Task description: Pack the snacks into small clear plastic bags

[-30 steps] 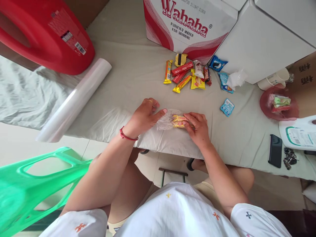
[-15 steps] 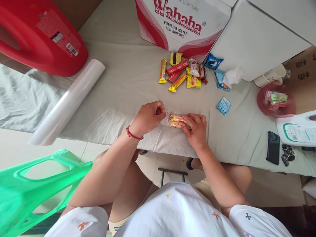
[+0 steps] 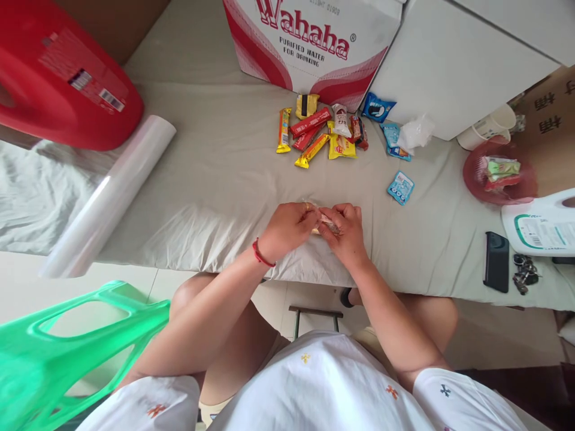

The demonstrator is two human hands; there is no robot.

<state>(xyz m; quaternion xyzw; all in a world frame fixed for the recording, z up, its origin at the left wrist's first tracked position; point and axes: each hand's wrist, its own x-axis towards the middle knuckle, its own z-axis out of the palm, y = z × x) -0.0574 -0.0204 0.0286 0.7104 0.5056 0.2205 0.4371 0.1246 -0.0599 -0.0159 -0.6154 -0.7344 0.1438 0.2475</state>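
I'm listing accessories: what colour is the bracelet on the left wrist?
The bracelet is red; the head view shows it best.

Held packet (image 3: pixel 329 224) pinkish-yellow; box (image 3: pixel 309 51) white (red curves).

Small clear-wrapped packet (image 3: pixel 329 225), lying flat, mostly hidden

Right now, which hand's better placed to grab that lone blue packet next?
Probably the right hand: the lone blue packet lies nearer to it than to the left hand, though both touch the wrapped snack.
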